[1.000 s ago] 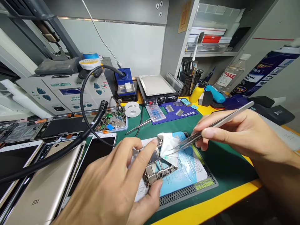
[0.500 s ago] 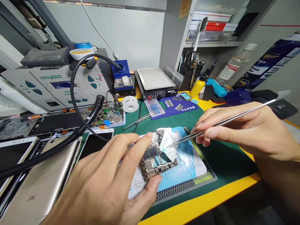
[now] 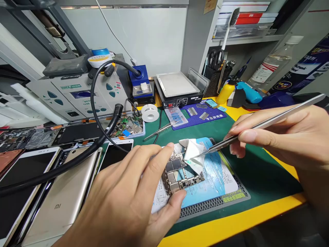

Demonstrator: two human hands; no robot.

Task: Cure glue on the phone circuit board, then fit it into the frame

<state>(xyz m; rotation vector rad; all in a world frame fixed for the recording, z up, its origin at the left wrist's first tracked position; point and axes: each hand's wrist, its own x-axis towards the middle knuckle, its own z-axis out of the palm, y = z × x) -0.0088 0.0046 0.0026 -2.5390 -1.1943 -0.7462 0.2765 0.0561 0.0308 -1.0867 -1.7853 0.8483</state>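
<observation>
Here, the left hand (image 3: 123, 202) pinches the circuit board (image 3: 180, 173); the right hand (image 3: 282, 137) squeezes tweezers (image 3: 257, 128), seemingly gripping a white wipe (image 3: 192, 152); hard rubbing could dislodge small parts.

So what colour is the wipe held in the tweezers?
White; the wipe in the tweezers shows best in the head view.

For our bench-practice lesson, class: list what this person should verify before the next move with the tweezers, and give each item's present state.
1. Left hand pinning the circuit board between finger and thumb: ok.
2. Right hand gripping the tweezers: ok.
3. Tweezer tips pinching the white wipe: ok.
4. Board resting on the work mat: ok.
5. Black hose apart from the board: ok.
6. Wipe damp or dry: cannot tell.
</observation>
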